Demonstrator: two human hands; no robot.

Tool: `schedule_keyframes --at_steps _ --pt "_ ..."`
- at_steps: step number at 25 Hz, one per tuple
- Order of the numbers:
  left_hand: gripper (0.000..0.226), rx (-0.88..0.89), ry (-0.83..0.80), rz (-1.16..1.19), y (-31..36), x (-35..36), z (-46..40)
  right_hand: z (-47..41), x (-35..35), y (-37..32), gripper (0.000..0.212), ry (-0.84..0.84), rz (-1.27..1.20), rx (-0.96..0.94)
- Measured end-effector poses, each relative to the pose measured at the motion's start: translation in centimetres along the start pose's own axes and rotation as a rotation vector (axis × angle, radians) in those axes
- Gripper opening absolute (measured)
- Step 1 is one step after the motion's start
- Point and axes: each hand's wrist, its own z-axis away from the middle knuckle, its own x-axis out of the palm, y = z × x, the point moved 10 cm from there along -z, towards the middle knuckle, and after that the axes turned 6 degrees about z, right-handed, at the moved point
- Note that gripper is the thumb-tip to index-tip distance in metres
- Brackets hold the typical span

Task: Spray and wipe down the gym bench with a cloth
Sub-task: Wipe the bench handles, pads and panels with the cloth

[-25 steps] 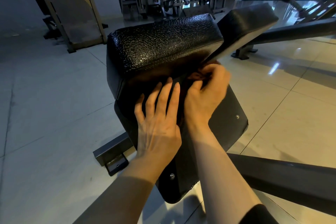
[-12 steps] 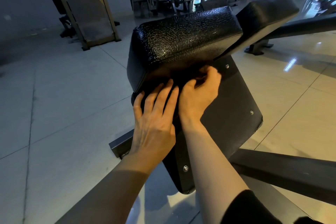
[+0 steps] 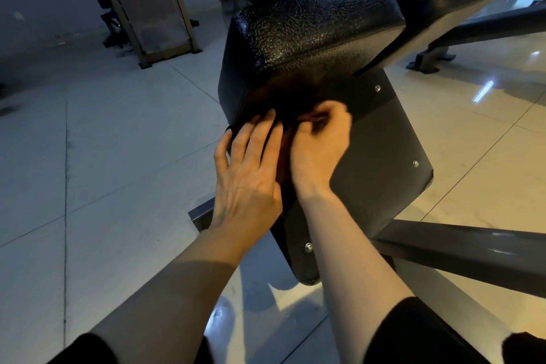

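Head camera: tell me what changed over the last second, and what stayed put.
The right hand slid leftward along the underside of the bench pad, from near the pad's right edge toward its middle, fingers curled and blurred with motion; whether it holds a cloth is too dark to tell. The left hand stayed flat on the backing board with fingers straight. The bench itself did not move.

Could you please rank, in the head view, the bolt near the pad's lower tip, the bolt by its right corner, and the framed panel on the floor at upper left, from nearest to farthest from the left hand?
From the left hand:
1. Lower bolt, just below and right of the wrist.
2. Right-corner bolt, across the pad's dark underside.
3. Framed panel, far behind at upper left.
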Motion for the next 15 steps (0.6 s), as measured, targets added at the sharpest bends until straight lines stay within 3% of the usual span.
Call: schedule_keyframes --at_steps 2,3,8,11,15 --pt "0.073 -0.032 -0.015 -0.003 -0.3 -0.1 0.2 -1.0 -2.2 -0.1 0.028 0.167 -0.07 0.015" --pt "0.074 -0.041 -0.017 -0.004 -0.5 -0.2 0.2 -1.2 -1.9 -0.3 0.028 0.153 -0.087 0.023" --pt "0.054 -0.144 0.014 0.024 -1.6 -1.2 0.8 4.4 4.5 -0.1 0.019 -0.361 -0.052 0.08" --pt "0.054 -0.407 -0.054 0.167 -2.7 -0.9 1.2 4.3 2.8 -0.3 0.027 -0.313 -0.085 0.067" --pt "0.033 -0.492 0.003 0.315 -2.6 -2.0 1.0 4.2 0.1 -0.8 0.03 -0.295 -0.116 0.081"
